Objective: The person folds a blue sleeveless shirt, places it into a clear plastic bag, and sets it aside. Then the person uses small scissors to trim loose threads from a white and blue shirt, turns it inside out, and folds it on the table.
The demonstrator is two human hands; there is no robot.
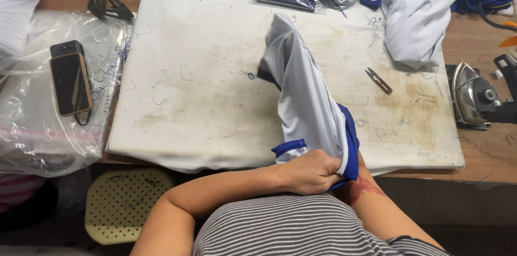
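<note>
Head view: left hand (309, 171) grip clenched on smooth grey blue-trimmed garment (304, 89); right hand hidden, grip unclear.

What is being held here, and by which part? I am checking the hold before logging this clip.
The left hand grips the grey garment at its blue-trimmed edge near the table's front. The right hand is hidden behind the cloth, so its grip cannot be told.

Upheld grey garment (304, 89), blue-trimmed
</note>
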